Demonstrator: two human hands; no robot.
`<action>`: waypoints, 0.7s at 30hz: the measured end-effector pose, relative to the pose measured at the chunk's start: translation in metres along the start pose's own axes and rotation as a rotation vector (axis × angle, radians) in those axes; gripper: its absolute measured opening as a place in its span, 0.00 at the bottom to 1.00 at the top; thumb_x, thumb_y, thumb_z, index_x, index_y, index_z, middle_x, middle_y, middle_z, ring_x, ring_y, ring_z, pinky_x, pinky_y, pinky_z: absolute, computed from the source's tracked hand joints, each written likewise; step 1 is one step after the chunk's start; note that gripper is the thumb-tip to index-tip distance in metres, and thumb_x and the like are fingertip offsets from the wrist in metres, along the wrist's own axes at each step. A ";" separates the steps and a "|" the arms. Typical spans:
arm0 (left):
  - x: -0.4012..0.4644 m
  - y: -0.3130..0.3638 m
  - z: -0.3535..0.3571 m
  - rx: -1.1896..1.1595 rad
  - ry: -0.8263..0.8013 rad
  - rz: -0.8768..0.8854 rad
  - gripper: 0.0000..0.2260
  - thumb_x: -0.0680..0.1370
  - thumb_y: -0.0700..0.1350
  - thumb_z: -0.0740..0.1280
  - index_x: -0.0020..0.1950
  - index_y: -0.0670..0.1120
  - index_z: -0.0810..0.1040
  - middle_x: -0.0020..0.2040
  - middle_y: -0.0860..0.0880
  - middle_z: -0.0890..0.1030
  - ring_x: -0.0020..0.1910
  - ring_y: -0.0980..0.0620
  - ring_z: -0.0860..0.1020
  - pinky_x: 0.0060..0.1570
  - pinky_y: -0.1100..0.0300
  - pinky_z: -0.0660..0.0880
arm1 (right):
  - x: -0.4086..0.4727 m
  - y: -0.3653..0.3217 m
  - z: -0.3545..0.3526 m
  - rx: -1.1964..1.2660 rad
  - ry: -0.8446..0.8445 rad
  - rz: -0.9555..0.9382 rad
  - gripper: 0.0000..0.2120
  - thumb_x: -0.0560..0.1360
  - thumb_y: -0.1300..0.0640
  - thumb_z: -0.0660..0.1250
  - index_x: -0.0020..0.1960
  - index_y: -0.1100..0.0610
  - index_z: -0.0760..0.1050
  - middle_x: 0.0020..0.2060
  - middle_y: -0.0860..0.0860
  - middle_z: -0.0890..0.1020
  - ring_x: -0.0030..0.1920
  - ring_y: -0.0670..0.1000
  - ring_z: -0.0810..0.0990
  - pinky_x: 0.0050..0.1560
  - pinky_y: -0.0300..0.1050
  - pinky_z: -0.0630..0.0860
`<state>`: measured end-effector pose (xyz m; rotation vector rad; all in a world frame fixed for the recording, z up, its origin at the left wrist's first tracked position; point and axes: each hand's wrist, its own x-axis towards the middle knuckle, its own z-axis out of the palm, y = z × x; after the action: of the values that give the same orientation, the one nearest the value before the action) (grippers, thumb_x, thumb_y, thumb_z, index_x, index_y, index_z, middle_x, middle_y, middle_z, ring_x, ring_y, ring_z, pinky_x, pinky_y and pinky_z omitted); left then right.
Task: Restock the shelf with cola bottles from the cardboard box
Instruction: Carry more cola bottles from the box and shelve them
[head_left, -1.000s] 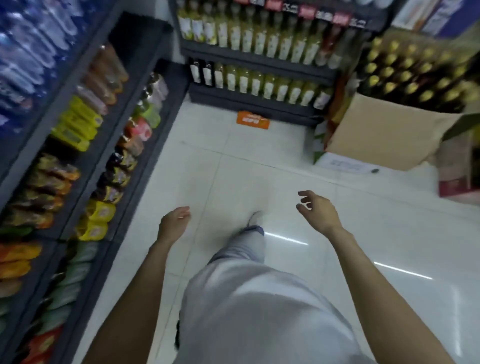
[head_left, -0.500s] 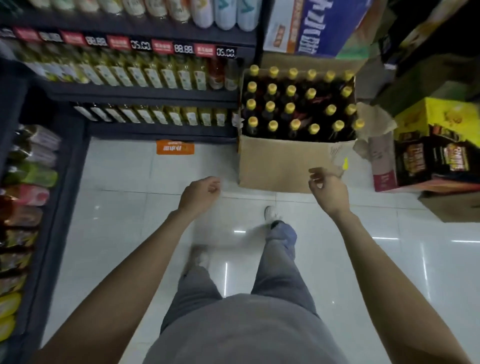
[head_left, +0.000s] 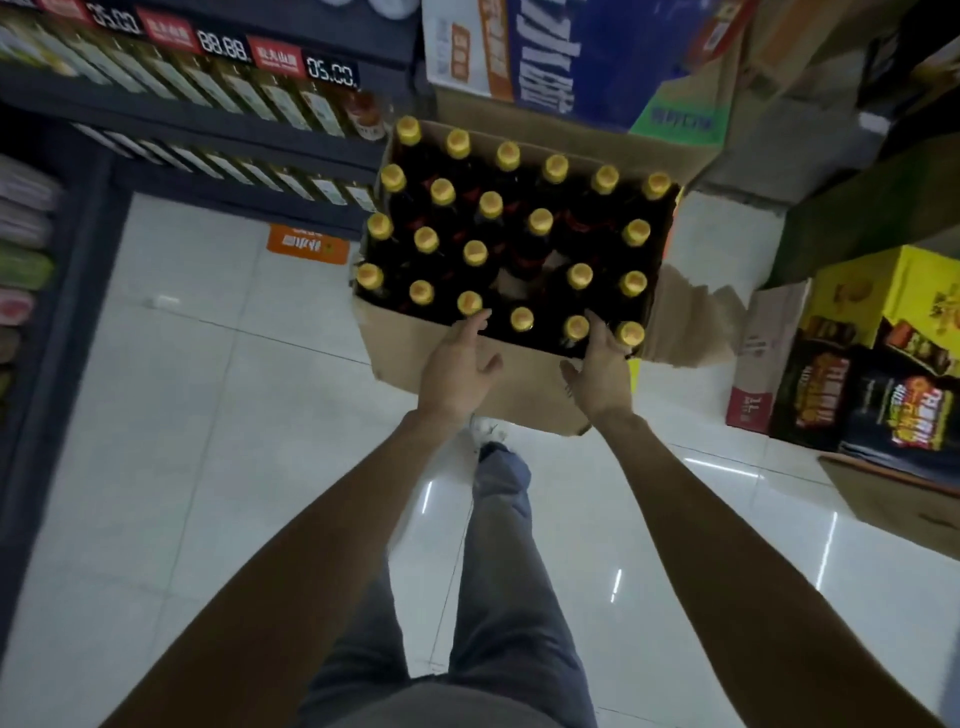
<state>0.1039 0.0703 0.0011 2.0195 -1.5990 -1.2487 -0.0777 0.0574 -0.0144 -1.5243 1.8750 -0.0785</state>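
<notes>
An open cardboard box (head_left: 410, 345) stands on the white tile floor ahead of me, packed with several dark cola bottles with yellow caps (head_left: 490, 203). My left hand (head_left: 457, 366) hovers over the box's near edge, fingers spread, its fingertips beside a front-row cap (head_left: 469, 302). My right hand (head_left: 597, 371) is at the same edge, fingers apart, reaching between two front-row caps (head_left: 576, 327). Neither hand holds anything. One gap shows among the bottles near the box's middle.
Dark shelving with bottled drinks (head_left: 291, 109) and price tags runs along the back left. More shelves line the left edge (head_left: 21, 270). Stacked cartons (head_left: 571, 57) stand behind the box, and yellow-and-black cartons (head_left: 883, 353) sit to the right. An orange floor sticker (head_left: 306, 244) lies left of the box.
I have turned from the left shelf and walked up to the box. Both hands moved forward from mid-air to the box's near edge, over the front row of bottles.
</notes>
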 end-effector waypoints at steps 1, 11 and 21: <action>0.007 0.002 0.008 0.030 0.014 -0.011 0.26 0.76 0.43 0.68 0.72 0.46 0.66 0.68 0.47 0.73 0.63 0.49 0.74 0.61 0.54 0.72 | 0.003 0.000 0.004 -0.049 0.032 0.004 0.31 0.73 0.63 0.67 0.73 0.60 0.59 0.64 0.61 0.73 0.61 0.64 0.74 0.51 0.53 0.73; 0.043 0.007 0.059 0.084 0.114 -0.098 0.24 0.74 0.46 0.69 0.68 0.43 0.71 0.63 0.44 0.77 0.58 0.44 0.77 0.55 0.48 0.75 | 0.024 -0.004 -0.012 -0.346 0.064 -0.083 0.17 0.76 0.52 0.66 0.59 0.61 0.70 0.51 0.57 0.81 0.48 0.60 0.81 0.39 0.46 0.67; 0.062 0.027 0.084 0.013 0.323 -0.202 0.27 0.70 0.44 0.75 0.66 0.42 0.69 0.59 0.43 0.79 0.59 0.43 0.76 0.53 0.51 0.73 | 0.010 0.003 -0.056 0.143 0.460 -0.279 0.21 0.72 0.44 0.66 0.57 0.59 0.77 0.54 0.56 0.80 0.61 0.54 0.71 0.55 0.49 0.72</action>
<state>0.0233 0.0297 -0.0584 2.2975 -1.2836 -0.9123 -0.1111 0.0283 0.0213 -1.7627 1.9271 -0.7301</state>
